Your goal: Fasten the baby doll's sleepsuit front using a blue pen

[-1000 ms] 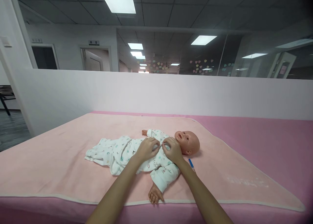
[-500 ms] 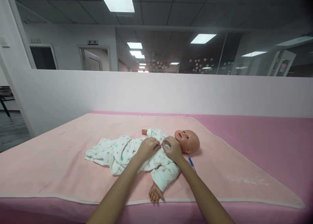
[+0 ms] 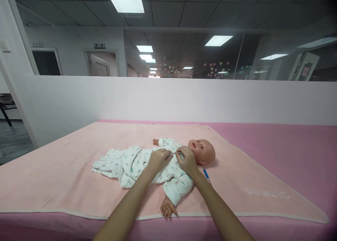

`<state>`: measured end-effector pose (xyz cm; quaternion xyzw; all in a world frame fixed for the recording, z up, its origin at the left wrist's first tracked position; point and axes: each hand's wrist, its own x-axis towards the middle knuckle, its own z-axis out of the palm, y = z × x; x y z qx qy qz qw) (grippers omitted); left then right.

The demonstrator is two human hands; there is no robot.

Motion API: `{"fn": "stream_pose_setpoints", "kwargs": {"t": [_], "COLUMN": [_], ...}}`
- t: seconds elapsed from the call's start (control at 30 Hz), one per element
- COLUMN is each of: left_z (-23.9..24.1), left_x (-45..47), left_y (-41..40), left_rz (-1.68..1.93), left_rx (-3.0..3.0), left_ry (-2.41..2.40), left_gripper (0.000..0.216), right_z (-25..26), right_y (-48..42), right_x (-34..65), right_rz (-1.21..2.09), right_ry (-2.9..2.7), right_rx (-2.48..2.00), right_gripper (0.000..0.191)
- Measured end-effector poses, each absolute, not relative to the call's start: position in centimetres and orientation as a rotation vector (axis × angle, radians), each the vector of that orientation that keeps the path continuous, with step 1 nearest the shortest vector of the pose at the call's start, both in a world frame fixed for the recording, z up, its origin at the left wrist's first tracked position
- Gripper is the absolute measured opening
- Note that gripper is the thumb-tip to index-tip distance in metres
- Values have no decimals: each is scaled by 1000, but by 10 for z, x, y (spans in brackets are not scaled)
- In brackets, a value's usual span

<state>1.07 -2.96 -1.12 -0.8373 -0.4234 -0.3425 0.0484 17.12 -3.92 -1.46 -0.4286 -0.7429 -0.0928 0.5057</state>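
A baby doll (image 3: 202, 151) lies on its back on a pale pink blanket (image 3: 65, 177), head to the right. It wears a white patterned romper (image 3: 126, 163). My left hand (image 3: 157, 159) and my right hand (image 3: 186, 160) sit side by side on the doll's chest just below the chin. Both have their fingers curled and pinch the romper's cloth near the collar. The doll's bare hand (image 3: 167, 210) sticks out of the near sleeve by the blanket's front edge.
A blue pen (image 3: 206, 175) lies on the blanket beside my right wrist. The blanket covers a darker pink bed (image 3: 289, 146). A low white partition wall (image 3: 184, 100) runs behind the bed, with glass walls and office doors beyond.
Both hands have stayed on the doll's chest and closed slightly toward each other at the collar. The doll has not shifted.
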Motion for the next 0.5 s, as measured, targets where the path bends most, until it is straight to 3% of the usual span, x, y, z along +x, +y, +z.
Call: {"fn": "stream_pose_setpoints", "kwargs": {"t": [0.5], "left_z": [1], "left_x": [10], "left_y": [-36], "left_rz": [-1228], "left_rx": [-2534], "left_ry": [-1441], "left_gripper": [31], "right_z": [-14], "right_y": [-40], "right_x": [172], "right_rz": [-255], "right_ry": [-1791], "right_rx": [-1024], "right_gripper": [11]}}
